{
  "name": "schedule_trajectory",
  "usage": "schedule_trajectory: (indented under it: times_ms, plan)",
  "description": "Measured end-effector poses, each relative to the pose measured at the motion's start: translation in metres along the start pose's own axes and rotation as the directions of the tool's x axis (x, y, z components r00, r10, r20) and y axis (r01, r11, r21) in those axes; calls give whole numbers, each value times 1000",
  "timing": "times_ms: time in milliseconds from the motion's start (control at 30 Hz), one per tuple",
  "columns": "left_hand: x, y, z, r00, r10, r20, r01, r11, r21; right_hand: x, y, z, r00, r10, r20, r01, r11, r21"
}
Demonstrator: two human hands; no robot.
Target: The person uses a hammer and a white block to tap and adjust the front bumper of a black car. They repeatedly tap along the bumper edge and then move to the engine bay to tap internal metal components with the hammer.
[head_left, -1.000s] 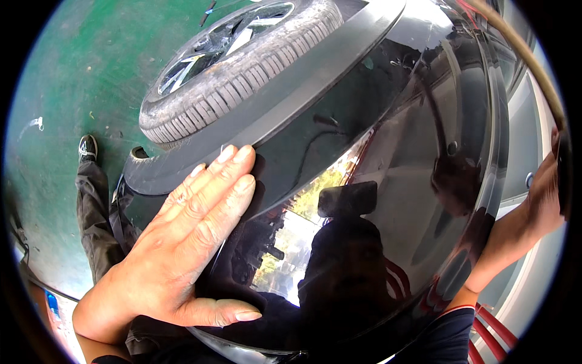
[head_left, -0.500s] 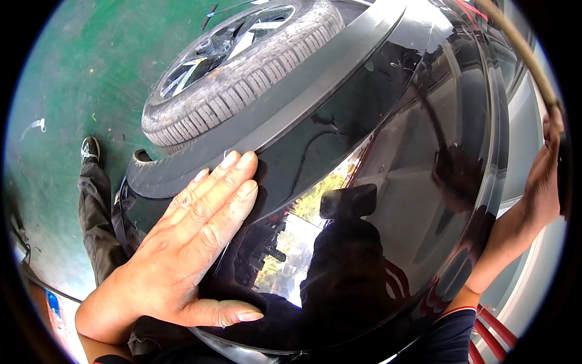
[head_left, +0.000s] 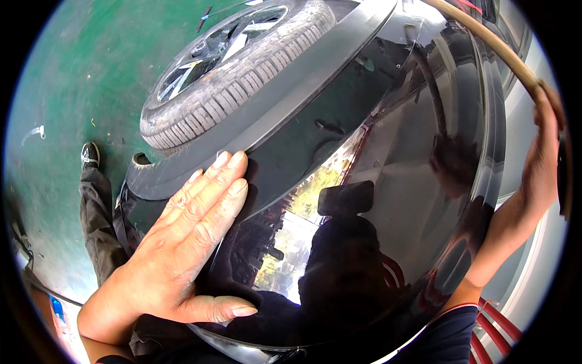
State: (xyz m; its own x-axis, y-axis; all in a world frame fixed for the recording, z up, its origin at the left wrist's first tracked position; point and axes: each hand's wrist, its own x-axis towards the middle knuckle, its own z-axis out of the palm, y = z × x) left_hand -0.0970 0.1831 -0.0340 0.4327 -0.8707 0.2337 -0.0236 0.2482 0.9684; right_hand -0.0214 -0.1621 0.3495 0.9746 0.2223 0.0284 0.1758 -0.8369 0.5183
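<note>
My left hand [head_left: 188,242] lies flat on a glossy black car body panel [head_left: 339,267], its fingers stretched and the thumb spread apart. The fingertips rest next to the dark grey wheel arch trim [head_left: 285,115]. At the far right, my right hand [head_left: 548,118] is closed round a long brown stick [head_left: 494,42], which looks like wood and bends in this view. The stick reaches over the far right part of the car. Whether its far end touches anything is hidden. The panel mirrors my head, the raised arm and the stick.
A car wheel [head_left: 236,79] with a dusty tyre sits just left of the trim. The floor [head_left: 73,79] is green. A person's leg and shoe [head_left: 91,158] show at the left. Red bars [head_left: 497,327] stand at the lower right, by a pale wall.
My right hand has risen slightly, and the stick has swung left and inward. My left hand has shifted a little left, still flat on the panel.
</note>
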Motion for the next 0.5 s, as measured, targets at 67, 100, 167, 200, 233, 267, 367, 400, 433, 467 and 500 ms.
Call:
schedule_trajectory:
  times_ms: [67, 100, 167, 200, 233, 267, 367, 400, 433, 467, 500]
  plan:
    - [0, -1, 0, 1000, 4, -16, -4, 1000, 4, -1, -4, 1, 990, -135, -45, 134, 990, -42]
    - [0, -1, -1, 1000, 8, -15, -8, 1000, -5, 1, -6, 1, 997, -76, -23, 76, 997, -23]
    - [0, -1, -1, 1000, 8, -10, -8, 1000, -18, 3, -9, 2, 993, 77, 89, -77, 997, -7]
    - [0, -1, -1, 1000, 11, -6, -11, 1000, -17, 2, -12, 2, 992, 124, -20, -126, 986, -114]
    - [0, -1, -1, 1000, 12, -8, -13, 1000, -12, 4, -10, 1, 999, 12, -47, -12, 1000, -9]
    - [0, -1, -1, 1000, 6, -11, -7, 1000, -9, 4, -10, 1, 992, -100, -72, 107, 990, 89]
    - [-1, 0, -1, 1000, -3, 5, 4, 1000, -17, 0, -1, -4, 999, 23, -25, -22, 999, 38]
    - [-1, 0, -2, 1000, -1, 6, 1, 1000, -15, -2, 2, -6, 1000, 21, -23, -20, 999, 32]
    - [0, 0, -2, 1000, 2, 1, -2, 1000, -6, -5, 3, -7, 999, 3, -42, -1, 998, 59]
    - [0, 0, -2, 1000, 0, -4, 0, 1000, -5, -6, 3, -9, 996, -35, -84, 47, 989, 139]
    - [0, 0, -2, 1000, -1, -1, 1, 1000, -8, -7, 1, -11, 989, -68, -128, 94, 973, 211]
